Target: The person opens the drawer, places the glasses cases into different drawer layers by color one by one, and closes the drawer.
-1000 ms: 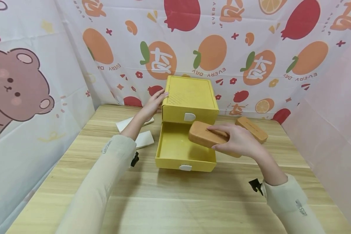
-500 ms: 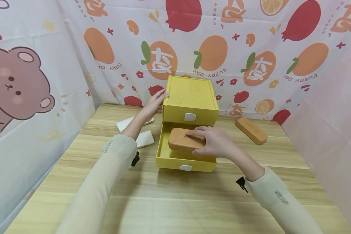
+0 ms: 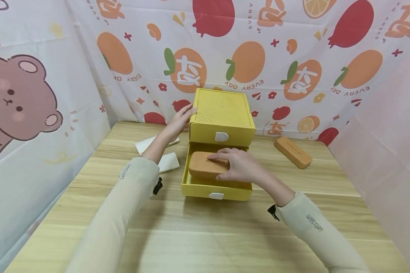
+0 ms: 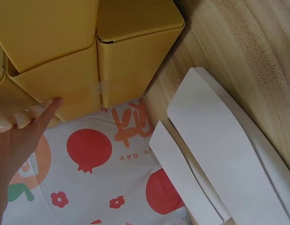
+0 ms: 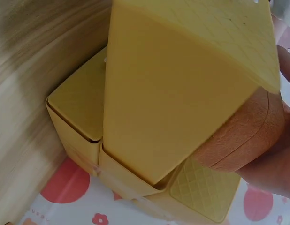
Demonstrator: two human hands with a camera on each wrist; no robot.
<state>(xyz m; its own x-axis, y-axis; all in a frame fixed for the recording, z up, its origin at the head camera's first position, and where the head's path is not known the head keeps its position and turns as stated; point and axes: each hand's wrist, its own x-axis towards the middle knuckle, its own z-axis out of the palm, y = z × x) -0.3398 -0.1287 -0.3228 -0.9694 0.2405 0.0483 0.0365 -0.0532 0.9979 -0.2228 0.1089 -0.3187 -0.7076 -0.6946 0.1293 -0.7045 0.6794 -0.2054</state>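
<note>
A yellow drawer box stands near the back of the table, one of its drawers pulled out toward me. My right hand grips a brown glasses case over that drawer, thumb at the near side and fingers across the top. In the right wrist view the end of the glasses case sticks up past the drawer's wall. My left hand rests with extended fingers against the box's left side; in the left wrist view a fingertip of the left hand touches the yellow side wall.
A second brown glasses case lies at the back right of the table. Two flat white objects lie left of the drawers, partly behind my left forearm. Fruit-printed cloth hangs behind the table, with more cloth at both sides.
My right hand has carried the glasses case left and slightly down, from the drawer's right edge to inside its outline. The left hand has stayed on the box.
</note>
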